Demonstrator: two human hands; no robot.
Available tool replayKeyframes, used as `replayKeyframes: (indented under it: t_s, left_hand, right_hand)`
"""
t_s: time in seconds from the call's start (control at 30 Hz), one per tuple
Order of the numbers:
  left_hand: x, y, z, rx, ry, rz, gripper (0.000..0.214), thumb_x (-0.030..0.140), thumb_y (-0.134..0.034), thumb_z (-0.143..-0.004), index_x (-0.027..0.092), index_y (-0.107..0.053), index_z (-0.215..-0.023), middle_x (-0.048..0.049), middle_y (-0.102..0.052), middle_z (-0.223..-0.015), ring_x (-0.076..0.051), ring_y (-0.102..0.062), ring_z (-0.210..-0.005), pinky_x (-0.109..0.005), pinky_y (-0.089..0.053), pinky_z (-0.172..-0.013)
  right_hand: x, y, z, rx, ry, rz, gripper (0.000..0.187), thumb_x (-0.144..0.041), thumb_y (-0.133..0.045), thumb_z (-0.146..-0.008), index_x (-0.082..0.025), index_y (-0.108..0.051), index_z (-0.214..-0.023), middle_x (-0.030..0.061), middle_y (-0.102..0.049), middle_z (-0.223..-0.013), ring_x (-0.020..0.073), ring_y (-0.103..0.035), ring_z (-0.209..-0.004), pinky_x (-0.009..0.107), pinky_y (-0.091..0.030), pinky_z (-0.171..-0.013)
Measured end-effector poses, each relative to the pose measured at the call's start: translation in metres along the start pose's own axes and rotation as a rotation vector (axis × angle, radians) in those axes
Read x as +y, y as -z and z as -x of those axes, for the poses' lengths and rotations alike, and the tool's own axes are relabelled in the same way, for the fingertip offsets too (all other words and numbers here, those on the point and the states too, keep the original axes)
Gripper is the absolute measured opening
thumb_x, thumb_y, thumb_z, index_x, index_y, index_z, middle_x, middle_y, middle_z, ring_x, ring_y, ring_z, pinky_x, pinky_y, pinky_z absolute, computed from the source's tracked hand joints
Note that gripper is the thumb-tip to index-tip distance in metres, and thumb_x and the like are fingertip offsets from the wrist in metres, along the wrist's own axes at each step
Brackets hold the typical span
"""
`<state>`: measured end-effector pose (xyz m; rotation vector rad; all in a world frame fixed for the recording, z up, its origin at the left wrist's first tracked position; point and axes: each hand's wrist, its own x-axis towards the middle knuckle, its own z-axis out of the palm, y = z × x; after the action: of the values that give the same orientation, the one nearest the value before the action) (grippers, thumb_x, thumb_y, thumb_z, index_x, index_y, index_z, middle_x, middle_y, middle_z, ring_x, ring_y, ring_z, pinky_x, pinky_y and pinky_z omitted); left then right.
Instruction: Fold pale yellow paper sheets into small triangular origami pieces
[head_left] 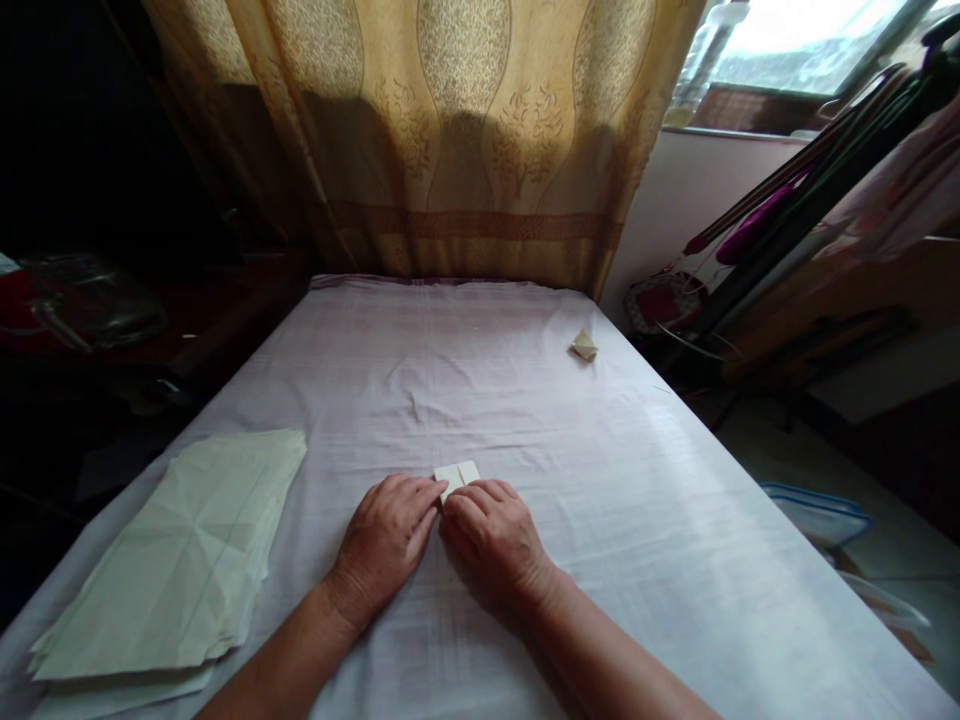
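Note:
A small folded piece of cream paper (458, 474) lies on the white cloth-covered table (600, 500). My left hand (386, 540) and my right hand (495, 540) rest side by side on it. Their fingertips are curled and pressed down on its near part, so only its far edge shows. A finished small folded paper shape (584, 346) sits farther back on the right, apart from both hands.
A stack of creased cream paper sheets (172, 560) lies at the table's near left. A patterned curtain (450, 140) hangs behind the table. A drying rack with rods (795, 200) and a blue-rimmed basin (817, 512) stand on the right.

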<state>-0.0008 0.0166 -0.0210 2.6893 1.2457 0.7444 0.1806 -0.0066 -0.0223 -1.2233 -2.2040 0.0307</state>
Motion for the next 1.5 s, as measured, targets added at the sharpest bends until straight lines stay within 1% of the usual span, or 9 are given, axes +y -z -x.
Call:
replayKeyframes:
  t_s: [0.17,0.27,0.37,0.57,0.77,0.9,1.03,1.23,1.5]
  left_hand:
    - [0.002,0.0,0.002,-0.022,0.041,-0.016,0.026,0.022,-0.064,-0.089,0.024,-0.068,-0.114,-0.0066,-0.067,-0.118,-0.024,-0.059,-0.112,-0.042,-0.048,-0.096]
    - [0.009,-0.002,0.001,-0.013,0.027,-0.06,0.032,0.03,-0.072,-0.084,0.022,-0.067,-0.115,-0.009,-0.063,-0.127,-0.028,-0.054,-0.12,-0.046,-0.044,-0.102]
    - [0.015,-0.004,-0.005,-0.028,0.002,-0.089,0.032,0.033,-0.072,-0.085,0.021,-0.065,-0.113,-0.0087,-0.066,-0.122,-0.026,-0.056,-0.115,-0.042,-0.044,-0.099]
    - [0.017,-0.005,-0.015,-0.072,-0.008,-0.145,0.013,0.03,-0.066,-0.09,0.023,-0.064,-0.101,-0.0032,-0.069,-0.1,-0.021,-0.062,-0.094,-0.036,-0.044,-0.084]
    - [0.008,0.002,-0.012,-0.017,-0.12,-0.193,0.006,0.025,-0.06,-0.094,0.021,-0.062,-0.097,-0.0022,-0.071,-0.096,-0.021,-0.063,-0.088,-0.037,-0.043,-0.084]
    - [0.001,0.0,-0.007,0.037,-0.17,-0.167,0.009,0.02,-0.054,-0.097,0.019,-0.061,-0.092,-0.0013,-0.071,-0.088,-0.019,-0.064,-0.082,-0.035,-0.044,-0.082]
    - [-0.002,-0.002,0.0,0.085,-0.188,-0.145,0.013,0.017,-0.05,-0.098,0.018,-0.063,-0.097,-0.0032,-0.072,-0.096,-0.019,-0.064,-0.09,-0.036,-0.045,-0.09]
    - [0.001,0.007,0.015,0.021,-0.037,-0.096,0.013,0.019,-0.052,-0.096,0.021,-0.065,-0.094,-0.0039,-0.069,-0.105,-0.02,-0.061,-0.099,-0.035,-0.046,-0.091]
    - [0.002,0.003,0.01,0.021,0.167,0.007,0.01,0.019,-0.056,-0.09,0.019,-0.062,-0.083,-0.0066,-0.066,-0.105,-0.023,-0.06,-0.099,-0.04,-0.048,-0.088]
  right_hand:
    - [0.02,0.006,0.004,-0.023,-0.077,-0.24,0.013,-0.02,-0.051,-0.093,-0.022,-0.063,-0.098,0.0046,-0.072,-0.093,0.0181,-0.065,-0.087,0.031,-0.05,-0.082]
    - [0.041,0.014,0.008,0.034,-0.164,-0.19,0.02,-0.018,-0.052,-0.089,-0.021,-0.063,-0.106,0.0086,-0.071,-0.11,0.0219,-0.064,-0.101,0.037,-0.049,-0.092]
    - [0.052,0.018,0.012,-0.016,-0.217,-0.129,0.029,-0.014,-0.053,-0.084,-0.02,-0.063,-0.111,0.0092,-0.071,-0.11,0.0242,-0.062,-0.103,0.04,-0.048,-0.092]
    - [0.043,0.012,0.017,-0.007,-0.156,-0.174,0.041,-0.007,-0.05,-0.078,-0.02,-0.062,-0.115,0.0077,-0.071,-0.109,0.0227,-0.062,-0.103,0.04,-0.047,-0.093]
    - [0.044,0.012,0.018,-0.026,-0.134,-0.139,0.042,-0.009,-0.054,-0.08,-0.022,-0.063,-0.118,0.008,-0.069,-0.113,0.0231,-0.06,-0.105,0.039,-0.048,-0.093]
    - [0.046,0.016,0.011,-0.088,-0.068,-0.001,0.035,-0.017,-0.059,-0.086,-0.026,-0.066,-0.119,0.0094,-0.063,-0.128,0.0275,-0.052,-0.118,0.045,-0.044,-0.097]
    - [0.047,0.017,0.001,-0.169,0.056,0.028,0.024,-0.023,-0.059,-0.091,-0.027,-0.07,-0.111,0.0083,-0.065,-0.126,0.0271,-0.054,-0.115,0.044,-0.043,-0.095]
    - [0.038,0.018,-0.003,-0.214,0.09,-0.051,0.014,-0.027,-0.058,-0.095,-0.024,-0.072,-0.094,0.0045,-0.072,-0.103,0.0208,-0.059,-0.094,0.036,-0.043,-0.085]
    - [0.035,0.006,-0.003,-0.116,-0.118,-0.159,0.01,-0.022,-0.062,-0.09,-0.021,-0.065,-0.081,0.0043,-0.07,-0.098,0.0204,-0.059,-0.091,0.036,-0.04,-0.083]
